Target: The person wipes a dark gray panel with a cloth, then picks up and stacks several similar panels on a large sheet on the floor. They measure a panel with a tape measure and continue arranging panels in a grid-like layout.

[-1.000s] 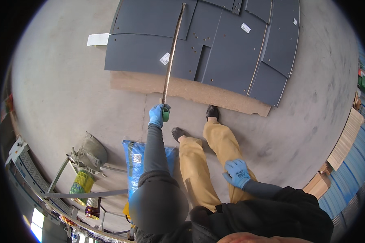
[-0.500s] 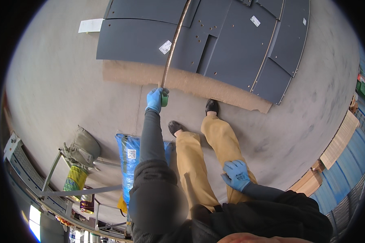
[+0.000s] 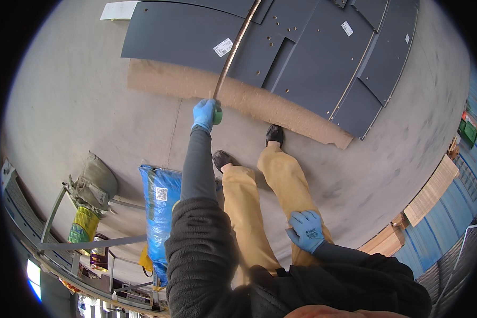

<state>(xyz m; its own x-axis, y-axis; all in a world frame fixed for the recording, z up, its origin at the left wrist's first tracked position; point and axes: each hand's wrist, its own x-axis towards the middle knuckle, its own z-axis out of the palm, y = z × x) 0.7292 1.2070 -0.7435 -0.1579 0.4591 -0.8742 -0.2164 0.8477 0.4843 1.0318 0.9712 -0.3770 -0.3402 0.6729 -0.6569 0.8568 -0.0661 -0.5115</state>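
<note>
Out in front, my left hand [image 3: 204,113], in a blue glove, is closed on what looks like a green roll of tape [image 3: 217,115]. From it a narrow, shiny brown strip [image 3: 236,50] stretches up over the dark grey panels [image 3: 323,53] and leaves the view at the top. Whether the strip touches the panels, I cannot tell. My right hand [image 3: 306,231], also gloved in blue, rests with its fingers stretched out on my tan trouser leg [image 3: 289,180] and holds nothing.
Brown cardboard [image 3: 169,79] sticks out from under the panels, close to my shoes [image 3: 274,136]. At the left stand a blue plastic-wrapped bundle [image 3: 161,212], a grey sack [image 3: 96,180] and a metal frame [image 3: 90,244]. Blue sheeting and wooden boards [image 3: 432,191] lie at the right.
In the picture, the panels and strip have shifted slightly up, and the things at the left have moved leftward. My left hand stays closed on the roll; my right hand still rests on my leg.
</note>
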